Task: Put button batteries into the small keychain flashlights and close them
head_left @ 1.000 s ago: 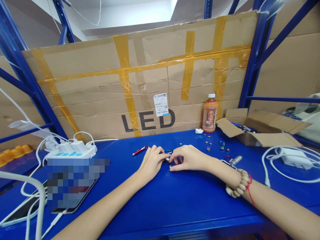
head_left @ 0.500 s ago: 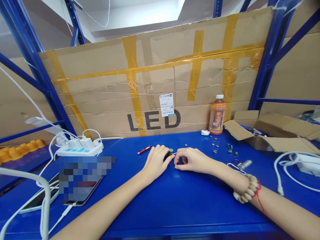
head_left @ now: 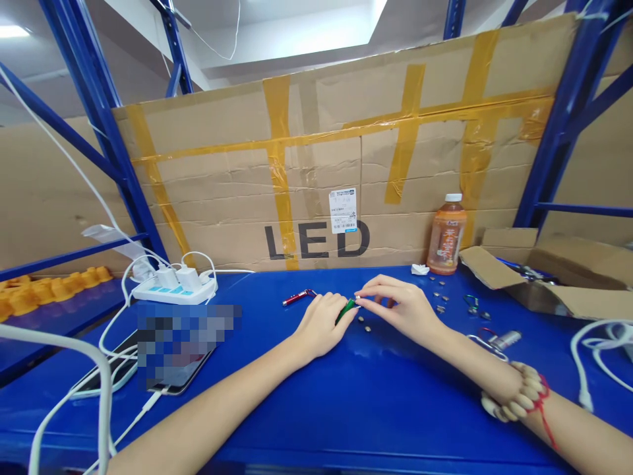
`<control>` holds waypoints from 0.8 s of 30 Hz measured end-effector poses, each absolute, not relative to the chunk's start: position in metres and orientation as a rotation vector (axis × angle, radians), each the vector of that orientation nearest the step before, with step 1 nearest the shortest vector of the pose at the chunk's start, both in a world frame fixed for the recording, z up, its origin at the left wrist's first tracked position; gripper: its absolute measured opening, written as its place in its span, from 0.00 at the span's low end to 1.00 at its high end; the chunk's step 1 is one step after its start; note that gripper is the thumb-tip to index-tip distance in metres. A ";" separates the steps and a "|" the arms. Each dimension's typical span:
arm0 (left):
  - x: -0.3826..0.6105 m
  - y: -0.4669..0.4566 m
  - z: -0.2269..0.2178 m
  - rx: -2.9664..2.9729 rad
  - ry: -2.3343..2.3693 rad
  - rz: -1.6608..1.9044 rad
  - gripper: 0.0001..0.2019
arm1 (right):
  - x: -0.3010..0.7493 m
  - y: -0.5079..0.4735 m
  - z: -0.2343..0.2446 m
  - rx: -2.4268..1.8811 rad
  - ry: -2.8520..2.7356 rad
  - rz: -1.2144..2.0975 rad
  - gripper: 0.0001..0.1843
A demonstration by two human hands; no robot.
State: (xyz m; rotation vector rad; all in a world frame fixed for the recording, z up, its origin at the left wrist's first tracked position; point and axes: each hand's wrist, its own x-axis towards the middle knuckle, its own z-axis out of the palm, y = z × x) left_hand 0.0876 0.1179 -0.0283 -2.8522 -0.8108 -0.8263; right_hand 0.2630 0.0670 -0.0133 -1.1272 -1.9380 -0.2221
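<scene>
Gripping green tube [head_left: 347,309] in L hand [head_left: 320,324], fingers curled over most of it, far end poking out twd R hand [head_left: 403,307]. Pinching small silvery pc [head_left: 357,298] w/ R thumb + index, right at tube's end; too tiny to tell whether touching or just short. Both hands low over blue table [head_left: 306,409], approx. mid.

Step in hand, judging by pose: lining up pc w/ tube end. Next move, as judged: calls for firm L hold, tube kept pointing straight at R fingertips, light pinch, no sideways slip. Easy to drop, being so small.

Nearby: two loose metal discs [head_left: 367,328] on table between hands, not held. More small metal bits [head_left: 440,309] scattered to R, in front of orange bottle [head_left: 446,234]. Red pen-shaped item [head_left: 295,298] lying beyond L hand, untouched. Silver cylinder [head_left: 508,340] w/ clip just past R forearm; worth keeping bead bracelet [head_left: 519,394] clear of it. Open carton [head_left: 537,290] farther R, metal parts inside.
</scene>
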 end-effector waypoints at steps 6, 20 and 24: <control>0.087 0.119 -0.030 -2.861 -0.775 -0.814 0.13 | 0.262 0.071 -0.018 -1.056 -1.979 -0.101 0.11; 0.086 0.123 -0.030 -2.981 -0.692 -0.676 0.11 | 0.263 0.071 -0.018 -1.220 -2.178 0.047 0.15; 0.086 0.125 -0.033 -2.964 -0.730 -0.677 0.10 | 0.261 0.068 -0.018 -1.282 -2.186 -0.018 0.13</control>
